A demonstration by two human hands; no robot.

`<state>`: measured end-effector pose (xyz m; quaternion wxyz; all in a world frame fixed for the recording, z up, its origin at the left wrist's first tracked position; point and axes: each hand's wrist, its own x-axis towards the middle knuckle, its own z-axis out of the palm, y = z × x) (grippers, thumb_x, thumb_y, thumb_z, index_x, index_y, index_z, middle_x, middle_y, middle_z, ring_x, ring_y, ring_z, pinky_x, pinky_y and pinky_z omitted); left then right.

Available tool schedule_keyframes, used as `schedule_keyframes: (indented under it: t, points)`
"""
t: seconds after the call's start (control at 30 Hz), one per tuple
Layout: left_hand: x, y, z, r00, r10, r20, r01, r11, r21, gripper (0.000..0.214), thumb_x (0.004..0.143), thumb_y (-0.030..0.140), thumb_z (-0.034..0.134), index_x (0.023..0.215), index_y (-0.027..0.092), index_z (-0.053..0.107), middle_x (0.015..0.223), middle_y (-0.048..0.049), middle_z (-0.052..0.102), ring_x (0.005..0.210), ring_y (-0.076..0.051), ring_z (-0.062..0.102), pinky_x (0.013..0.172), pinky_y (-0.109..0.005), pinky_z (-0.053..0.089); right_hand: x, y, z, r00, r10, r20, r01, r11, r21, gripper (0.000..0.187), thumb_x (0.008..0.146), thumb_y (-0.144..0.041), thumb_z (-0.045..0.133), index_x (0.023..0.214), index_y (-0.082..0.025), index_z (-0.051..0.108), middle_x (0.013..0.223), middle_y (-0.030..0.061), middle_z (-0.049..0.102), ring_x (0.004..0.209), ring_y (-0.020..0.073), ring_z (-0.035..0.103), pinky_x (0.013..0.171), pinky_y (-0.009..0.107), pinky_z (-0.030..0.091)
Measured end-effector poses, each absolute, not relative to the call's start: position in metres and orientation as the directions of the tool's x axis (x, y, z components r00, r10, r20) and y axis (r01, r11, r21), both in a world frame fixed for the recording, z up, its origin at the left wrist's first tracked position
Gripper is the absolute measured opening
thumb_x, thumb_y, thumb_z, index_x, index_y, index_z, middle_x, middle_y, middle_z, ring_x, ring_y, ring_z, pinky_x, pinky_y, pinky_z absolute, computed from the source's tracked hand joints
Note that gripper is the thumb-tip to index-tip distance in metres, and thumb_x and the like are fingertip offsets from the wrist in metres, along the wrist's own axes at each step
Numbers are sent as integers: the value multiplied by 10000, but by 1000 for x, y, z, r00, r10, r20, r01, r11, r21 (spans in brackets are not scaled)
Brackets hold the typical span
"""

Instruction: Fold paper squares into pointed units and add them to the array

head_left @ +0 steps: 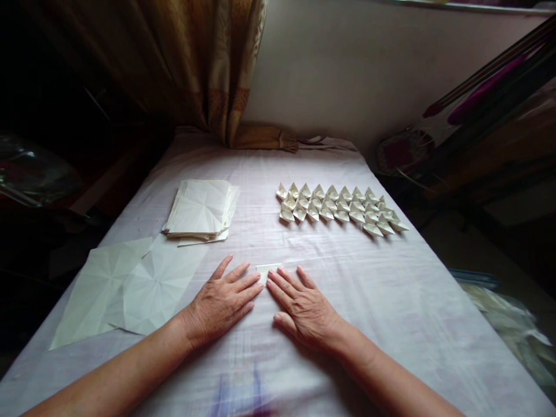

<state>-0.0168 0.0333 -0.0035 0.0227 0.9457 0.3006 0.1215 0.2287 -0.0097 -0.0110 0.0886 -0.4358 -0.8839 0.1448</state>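
A small folded piece of white paper (pixel 263 271) lies on the cloth-covered table in front of me, partly hidden under my fingertips. My left hand (pixel 226 298) rests flat with fingers spread, its fingertips at the paper's left edge. From the other side, my right hand (pixel 304 307) lies palm down, its fingertips on the paper's right part and the thumb apart. To the left of my left hand, two creased paper sheets (pixel 102 284) overlap on the cloth.
Beyond my left hand stands a stack of creased paper sheets (pixel 200 208). Several folded paper boats (pixel 332 202) sit in close rows at the back right. A gold curtain (pixel 226 75) hangs onto the far edge of the tablecloth (pixel 417 336).
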Motion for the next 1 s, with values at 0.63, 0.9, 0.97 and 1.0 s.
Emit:
schedule_keyframes:
  t: [0.63,0.9,0.97,1.0]
  points:
    - [4,33,4,719,690,82,646,-708,287,141,891,294,575,1001,225,631,1354,-60,593,1315,-304,466,1142,-570,208,250,-11,-8,-514,858,11,794,481,-371,480,937,-318,502,1413,-274,458,1486,41,442,1397,268,355,1148,561,192]
    - [15,27,-18,498,846,192,730,-528,433,120,875,219,580,991,229,604,1291,-63,638,1304,-274,478,1116,-592,273,228,-4,-26,-133,943,307,863,262,-432,328,858,-214,547,1174,-218,636,1303,119,615,1279,322,481,1049,561,337]
    - [16,27,-25,469,849,243,729,-527,437,265,859,204,592,1123,223,578,1296,-83,631,1283,-267,500,1116,-571,293,224,-1,-29,-110,939,327,861,254,-441,289,827,-222,585,1106,-221,659,1292,124,619,1274,349,478,1028,584,348]
    - [17,27,-28,459,846,271,728,-533,432,359,855,205,594,1210,220,545,1299,-92,626,1273,-262,510,1118,-557,300,222,1,-30,-108,936,334,853,260,-453,270,817,-225,598,1078,-224,665,1286,121,623,1272,352,478,1024,590,349]
